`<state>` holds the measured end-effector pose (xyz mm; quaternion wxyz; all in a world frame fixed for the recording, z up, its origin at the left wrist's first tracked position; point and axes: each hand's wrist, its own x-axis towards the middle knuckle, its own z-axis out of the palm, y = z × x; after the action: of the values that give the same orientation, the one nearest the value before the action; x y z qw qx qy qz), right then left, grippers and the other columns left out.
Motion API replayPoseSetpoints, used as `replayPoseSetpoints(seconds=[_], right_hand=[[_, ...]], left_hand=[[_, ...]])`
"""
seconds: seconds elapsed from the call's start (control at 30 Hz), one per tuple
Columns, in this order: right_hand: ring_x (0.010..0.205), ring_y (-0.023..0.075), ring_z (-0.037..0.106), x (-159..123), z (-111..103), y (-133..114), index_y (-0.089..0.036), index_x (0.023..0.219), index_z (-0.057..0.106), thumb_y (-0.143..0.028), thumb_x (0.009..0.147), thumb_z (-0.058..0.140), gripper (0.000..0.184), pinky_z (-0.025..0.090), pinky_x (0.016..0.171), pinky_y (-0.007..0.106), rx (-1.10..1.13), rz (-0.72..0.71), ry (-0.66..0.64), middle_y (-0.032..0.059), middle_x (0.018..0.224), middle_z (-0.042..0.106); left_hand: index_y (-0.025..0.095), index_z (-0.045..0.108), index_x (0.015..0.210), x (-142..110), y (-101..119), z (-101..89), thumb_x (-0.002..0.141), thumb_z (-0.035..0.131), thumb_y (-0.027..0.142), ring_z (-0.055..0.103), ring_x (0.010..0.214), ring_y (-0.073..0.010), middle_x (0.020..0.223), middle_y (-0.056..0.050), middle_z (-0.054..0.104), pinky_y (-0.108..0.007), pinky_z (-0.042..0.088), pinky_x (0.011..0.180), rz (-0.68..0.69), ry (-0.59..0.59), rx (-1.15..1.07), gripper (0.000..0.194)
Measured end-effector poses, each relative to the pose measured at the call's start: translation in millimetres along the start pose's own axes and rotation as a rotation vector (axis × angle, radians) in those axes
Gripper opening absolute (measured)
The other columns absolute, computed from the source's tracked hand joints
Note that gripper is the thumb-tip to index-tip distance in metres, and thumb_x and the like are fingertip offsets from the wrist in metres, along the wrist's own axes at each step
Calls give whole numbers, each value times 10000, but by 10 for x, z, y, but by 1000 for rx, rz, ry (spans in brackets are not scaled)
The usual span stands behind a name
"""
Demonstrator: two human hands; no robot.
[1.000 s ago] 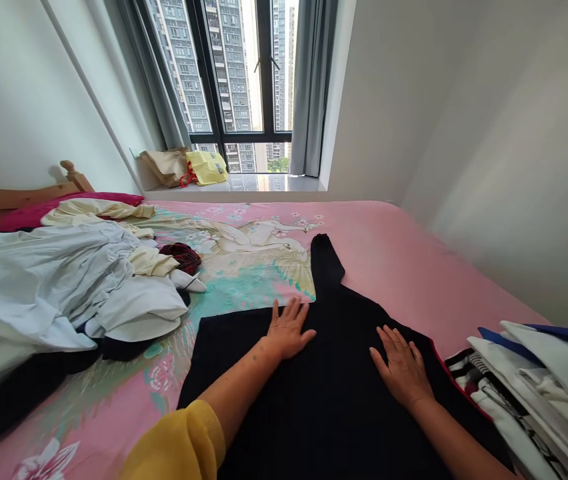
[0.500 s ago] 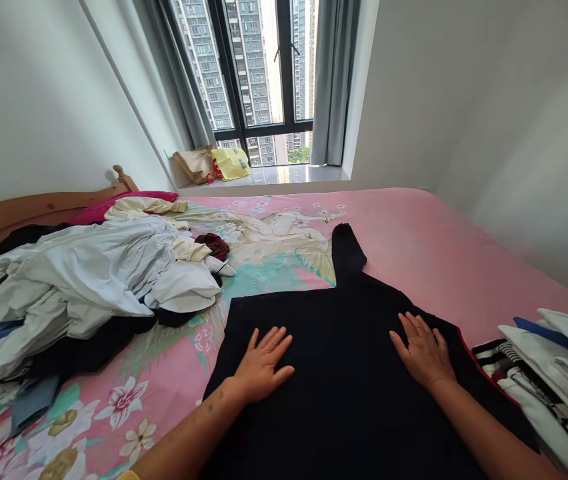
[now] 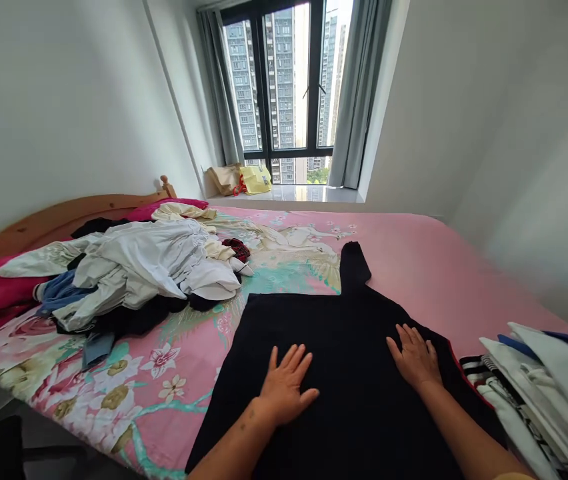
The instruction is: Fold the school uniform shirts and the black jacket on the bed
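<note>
A black shirt (image 3: 344, 373) with a thin red edge on its right lies spread over the bed, one sleeve pointing away toward the window. Flat on its left half rests my left hand (image 3: 288, 387), palm down with fingers spread. My right hand (image 3: 415, 355) lies palm down on the right half, near the red-edged collar side, fingers stretched out. Neither hand grips the cloth. The shirt's near end runs out of view below my forearms.
A tumbled heap of white, black and blue clothes (image 3: 144, 267) covers the bed's left side. Folded clothes (image 3: 539, 393) are stacked at the right. Bags (image 3: 254, 180) sit on the windowsill. The flowered bedsheet (image 3: 179, 360) reaches the bed's left edge.
My view has tilted up and turned left, showing more of the bed's left edge. On the shirt, my left hand appears slightly nearer to me; both hands stay flat.
</note>
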<state>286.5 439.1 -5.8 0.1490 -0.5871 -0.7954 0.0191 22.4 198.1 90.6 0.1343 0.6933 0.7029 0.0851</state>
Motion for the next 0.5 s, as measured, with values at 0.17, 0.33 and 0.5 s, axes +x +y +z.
replayPoseSetpoints(seconds=[0.17,0.33,0.5], right_hand=[[1371,209,171,23,30,30,-162,1376,365,-559,867,196,666,105,1114,457,0,0,-9,65,1448,320],[1384,257,113,-95,-180,-219,-137,1421,272,-560,877,149,700,85,1078,571,-28,144,-171,92,1496,200],[1383,271,119,-1066,-562,-510,-226,1431,240,-611,847,247,699,113,1040,633,-6,-73,-316,57,1505,177]], left_hand=[[340,143,1431,-1067,-757,-5,867,343,547,148,1387,-256,1512,-11,155,-577,102,1096,-310,17,76,634],[328,246,1414,-1776,-918,122,884,336,503,217,1373,-218,1493,-16,240,-513,129,1114,-418,150,100,566],[311,379,1365,-1773,-838,185,830,475,453,285,1346,-255,1455,-55,350,-540,153,1095,-384,309,79,561]])
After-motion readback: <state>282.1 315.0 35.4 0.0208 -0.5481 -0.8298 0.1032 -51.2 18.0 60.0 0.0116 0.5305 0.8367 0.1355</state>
